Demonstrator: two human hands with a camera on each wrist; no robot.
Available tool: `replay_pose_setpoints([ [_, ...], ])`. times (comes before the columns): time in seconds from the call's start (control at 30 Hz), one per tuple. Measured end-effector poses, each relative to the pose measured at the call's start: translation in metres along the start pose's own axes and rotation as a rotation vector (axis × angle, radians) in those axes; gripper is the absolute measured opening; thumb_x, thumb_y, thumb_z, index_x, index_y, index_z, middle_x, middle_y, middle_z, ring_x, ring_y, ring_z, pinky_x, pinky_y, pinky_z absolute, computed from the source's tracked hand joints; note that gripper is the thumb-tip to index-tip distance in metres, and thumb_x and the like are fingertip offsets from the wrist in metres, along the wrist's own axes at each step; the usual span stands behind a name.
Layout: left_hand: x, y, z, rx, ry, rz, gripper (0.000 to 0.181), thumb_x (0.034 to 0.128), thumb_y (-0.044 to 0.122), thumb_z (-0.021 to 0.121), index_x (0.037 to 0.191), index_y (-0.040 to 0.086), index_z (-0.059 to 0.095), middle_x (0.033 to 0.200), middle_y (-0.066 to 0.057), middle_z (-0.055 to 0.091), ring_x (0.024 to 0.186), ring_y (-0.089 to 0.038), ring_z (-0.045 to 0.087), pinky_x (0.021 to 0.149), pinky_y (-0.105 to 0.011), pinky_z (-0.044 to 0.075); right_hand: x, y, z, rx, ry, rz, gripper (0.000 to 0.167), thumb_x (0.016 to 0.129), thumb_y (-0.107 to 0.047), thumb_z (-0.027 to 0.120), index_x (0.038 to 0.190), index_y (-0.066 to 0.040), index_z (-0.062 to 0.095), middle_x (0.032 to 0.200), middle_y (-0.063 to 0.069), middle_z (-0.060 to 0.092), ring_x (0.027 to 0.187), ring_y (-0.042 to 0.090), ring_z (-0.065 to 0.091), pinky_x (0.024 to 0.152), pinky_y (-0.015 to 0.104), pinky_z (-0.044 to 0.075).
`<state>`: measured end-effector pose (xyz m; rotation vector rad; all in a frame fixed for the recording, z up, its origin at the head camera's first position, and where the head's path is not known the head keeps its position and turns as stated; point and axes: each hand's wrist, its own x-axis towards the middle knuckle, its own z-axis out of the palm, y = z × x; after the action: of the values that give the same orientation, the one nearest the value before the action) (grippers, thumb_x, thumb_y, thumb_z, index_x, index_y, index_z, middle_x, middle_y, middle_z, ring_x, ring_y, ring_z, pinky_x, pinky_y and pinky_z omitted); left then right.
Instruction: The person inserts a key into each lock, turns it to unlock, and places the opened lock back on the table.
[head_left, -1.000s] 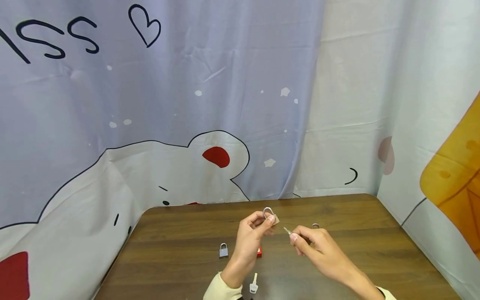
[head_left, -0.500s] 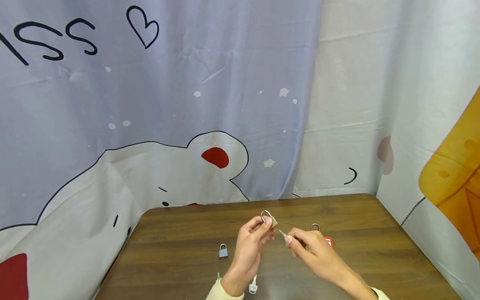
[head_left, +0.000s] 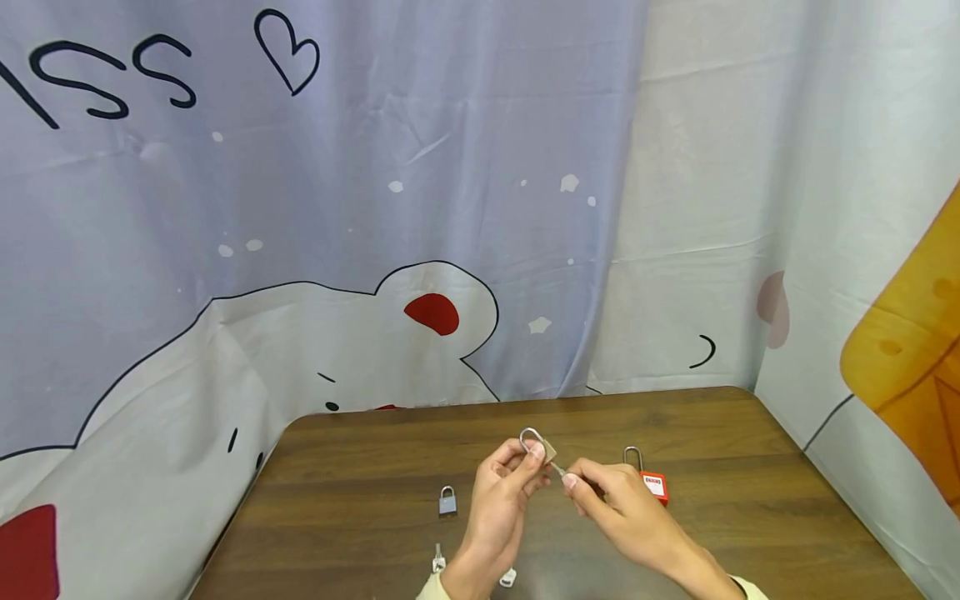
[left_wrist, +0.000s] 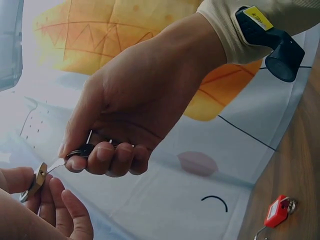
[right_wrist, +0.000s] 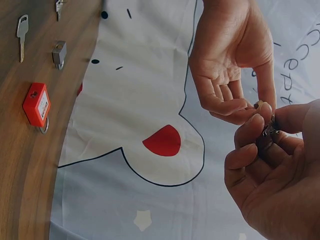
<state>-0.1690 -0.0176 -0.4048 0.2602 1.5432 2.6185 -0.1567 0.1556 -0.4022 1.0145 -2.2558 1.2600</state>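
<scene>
A brass padlock sits in the grip of the left hand, pinched between thumb and fingers above the desk, its shackle tilted up and to the left. The right hand has its grip clamped on a key, thumb against forefinger, the other fingers curled in around something dark. The key's tip meets the end of the padlock opposite the shackle; whether it has gone in, I cannot tell. Both wrists run back to cream sleeves, and the right one carries a dark band with a yellow label.

Beneath the hands, the desk is brown wood with darker grain running side to side, rounded far corners and a greyish sheen toward the front. A blue-grey padlock lies left of the left hand, a small silver key nearer the person, and a pale-headed key partly behind the left forearm. Beyond the right hand lies a red padlock. The right wrist view shows another red one near the blue-grey padlock.

Behind the desk hangs a creased curtain, lavender-blue and white, printed with a black-outlined heart, large letters, small white stars and a white cartoon shape with a red patch. More printed cloth closes the right side, with an orange-yellow figure at its edge.
</scene>
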Motion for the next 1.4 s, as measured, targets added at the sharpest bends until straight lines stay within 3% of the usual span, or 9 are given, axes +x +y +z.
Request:
replay_pose_setpoints([
  [0.23, -0.002, -0.002, 0.001, 0.026, 0.001, 0.024, 0.008, 0.0937, 0.009, 0.063, 0.091, 0.016, 0.062, 0.088, 0.006, 0.063, 0.083, -0.009, 0.061, 0.079, -0.023, 0.051, 0.0, 0.0, 0.0, -0.006, 0.006, 0.007, 0.026, 0.099, -0.006, 0.054, 0.083, -0.026, 0.057, 0.065, -0.016, 0.048, 0.058, -0.009, 0.039, 0.05, 0.015, 0.04],
  [0.73, -0.005, -0.007, 0.003, 0.03, 0.003, 0.068, 0.006, 0.0928, 0.013, 0.066, 0.092, 0.016, 0.062, 0.088, 0.008, 0.063, 0.084, -0.005, 0.059, 0.078, -0.023, 0.051, -0.002, -0.001, 0.002, 0.012, 0.013, 0.018, 0.026, 0.099, -0.006, 0.054, 0.083, -0.027, 0.057, 0.065, -0.014, 0.051, 0.059, -0.008, 0.043, 0.051, 0.02, 0.044],
  [1.13, -0.008, -0.012, 0.008, -0.018, 0.043, 0.104, 0.006, 0.0936, 0.015, 0.066, 0.091, 0.015, 0.06, 0.09, 0.006, 0.061, 0.083, -0.007, 0.059, 0.078, -0.023, 0.051, -0.003, 0.0, 0.011, -0.005, 0.111, 0.019, 0.027, 0.095, 0.001, 0.056, 0.084, -0.024, 0.061, 0.062, -0.01, 0.055, 0.059, -0.006, 0.047, 0.05, 0.017, 0.042],
  [1.4, -0.009, -0.011, 0.007, -0.008, 0.059, 0.101, 0.006, 0.0938, 0.014, 0.065, 0.091, 0.015, 0.06, 0.091, 0.006, 0.061, 0.084, -0.008, 0.06, 0.08, -0.024, 0.051, -0.003, 0.0, 0.014, -0.022, 0.133, 0.04, 0.028, 0.094, 0.001, 0.057, 0.082, -0.025, 0.06, 0.06, -0.01, 0.053, 0.056, -0.008, 0.042, 0.048, 0.016, 0.039],
])
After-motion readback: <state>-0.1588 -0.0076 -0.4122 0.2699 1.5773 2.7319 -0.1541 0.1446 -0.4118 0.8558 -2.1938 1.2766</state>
